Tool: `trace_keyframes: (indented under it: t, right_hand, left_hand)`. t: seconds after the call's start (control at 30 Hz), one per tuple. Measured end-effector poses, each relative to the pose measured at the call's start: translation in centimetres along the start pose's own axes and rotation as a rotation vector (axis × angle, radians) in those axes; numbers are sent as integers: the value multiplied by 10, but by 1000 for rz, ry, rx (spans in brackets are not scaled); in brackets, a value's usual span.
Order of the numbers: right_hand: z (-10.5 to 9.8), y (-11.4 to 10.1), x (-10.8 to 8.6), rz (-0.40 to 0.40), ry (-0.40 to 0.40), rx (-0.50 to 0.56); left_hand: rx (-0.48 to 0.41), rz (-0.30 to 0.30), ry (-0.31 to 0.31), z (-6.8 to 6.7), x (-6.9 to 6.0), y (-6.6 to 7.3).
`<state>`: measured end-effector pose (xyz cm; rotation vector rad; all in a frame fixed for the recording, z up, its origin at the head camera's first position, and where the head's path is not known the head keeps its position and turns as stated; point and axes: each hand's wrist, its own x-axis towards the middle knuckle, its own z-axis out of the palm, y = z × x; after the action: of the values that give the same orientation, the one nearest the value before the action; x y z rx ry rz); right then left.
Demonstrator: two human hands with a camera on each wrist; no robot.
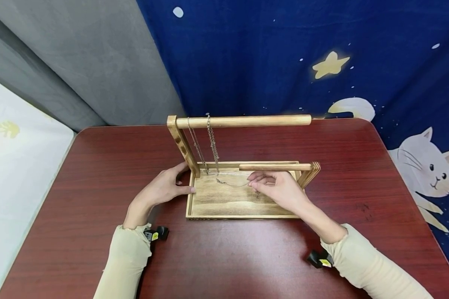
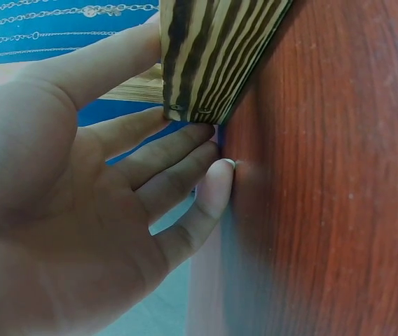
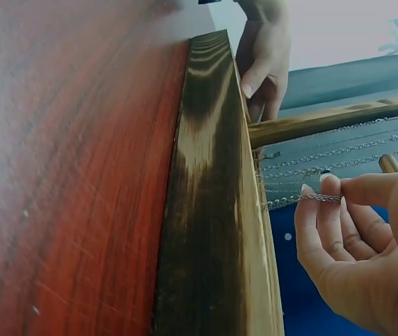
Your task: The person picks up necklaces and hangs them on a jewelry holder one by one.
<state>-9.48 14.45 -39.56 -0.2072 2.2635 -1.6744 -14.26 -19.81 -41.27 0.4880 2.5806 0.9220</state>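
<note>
My right hand [image 1: 280, 187] pinches a thin silver chain [image 1: 232, 185] between thumb and fingertips, above the tray of a wooden jewelry stand [image 1: 243, 210]. In the right wrist view the pinched chain [image 3: 318, 197] crosses the fingertips of that hand [image 3: 367, 259]. My left hand [image 1: 162, 187] touches the left end of the stand beside its tall post, thumb at the tray's rim. Up close in the left wrist view, the fingers of this hand [image 2: 80, 168] lie fairly straight against the striped wooden end [image 2: 220, 56]. Several silver chains [image 1: 212, 143] hang from the upper bar [image 1: 247, 121] near its left end.
A shorter, lower bar [image 1: 273, 167] juts leftward from the right-hand post [image 1: 309, 174], just behind my right hand. The stand sits on a reddish-brown table [image 1: 232, 257]. Beyond the table's back edge hang blue [image 1: 247, 54] and grey [image 1: 97, 54] curtains.
</note>
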Motion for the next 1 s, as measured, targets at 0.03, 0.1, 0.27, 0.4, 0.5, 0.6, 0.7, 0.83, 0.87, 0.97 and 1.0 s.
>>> trace_keyframes:
  t: [0.03,0.1,0.27,0.4,0.5,0.6,0.7,0.83,0.87,0.97,1.0]
  right_hand:
    - [0,0,-1,6,-4,23]
    - [0,-1,-2,16,-14,68]
    - [0,-3,-6,31,-30,157]
    - [1,-4,-9,23,-35,216]
    - [1,-5,-12,21,-31,221]
    - [0,-6,-14,31,-33,239]
    - [0,-6,-16,42,-36,277]
    - [-1,-7,-19,48,-49,335]
    - [-1,-8,-20,50,-53,353]
    - [-1,-11,-22,57,-64,399]
    - [-1,-11,-23,60,-66,409]
  left_hand:
    - [1,-3,0,0,0,0]
    - [3,-8,0,0,1,1]
    - [5,-8,-3,0,3,1]
    - [3,-8,-2,0,3,1]
    - [-5,-7,-3,0,2,1]
    - [-20,-4,-5,0,2,1]
    - [-35,4,-5,-1,2,0]
    - [-39,11,-1,0,2,0]
    - [-37,9,-1,0,2,0]
    - [-33,0,1,0,1,0]
    - [-31,-2,2,0,1,0]
